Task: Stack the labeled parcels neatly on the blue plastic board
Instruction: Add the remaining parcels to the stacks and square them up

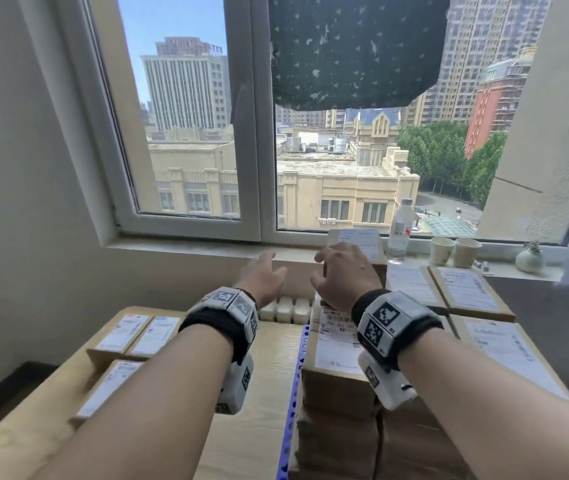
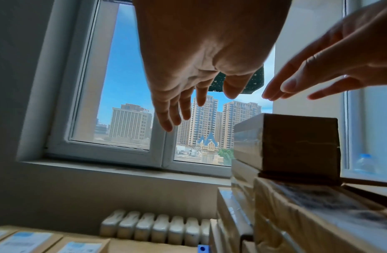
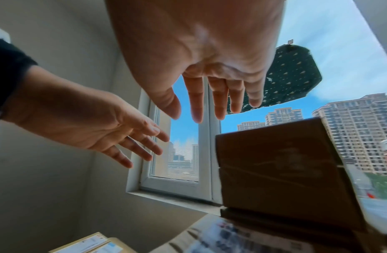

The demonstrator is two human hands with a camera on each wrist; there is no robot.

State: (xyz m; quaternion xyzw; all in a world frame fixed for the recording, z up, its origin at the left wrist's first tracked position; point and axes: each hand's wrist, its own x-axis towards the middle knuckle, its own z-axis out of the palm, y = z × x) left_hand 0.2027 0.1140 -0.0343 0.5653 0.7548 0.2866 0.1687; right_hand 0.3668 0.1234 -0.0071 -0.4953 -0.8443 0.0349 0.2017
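Observation:
A tall stack of brown labeled parcels (image 1: 336, 372) stands on the blue plastic board (image 1: 292, 393), of which only the left edge shows. A smaller top parcel (image 1: 361, 242) (image 2: 296, 145) (image 3: 275, 171) sits at the back of the stack by the window sill. My left hand (image 1: 272, 266) (image 2: 188, 106) hovers open, left of that parcel and clear of it. My right hand (image 1: 321, 268) (image 3: 210, 109) hangs just above its near edge with fingers spread, holding nothing. Several small labeled parcels (image 1: 137, 336) lie on the wooden table at left.
On the sill stand a water bottle (image 1: 401, 230), two paper cups (image 1: 452, 251) and a small vase (image 1: 529, 259). More flat parcels (image 1: 466, 289) top the stack's right side. A white radiator (image 1: 285, 310) sits under the window behind the table.

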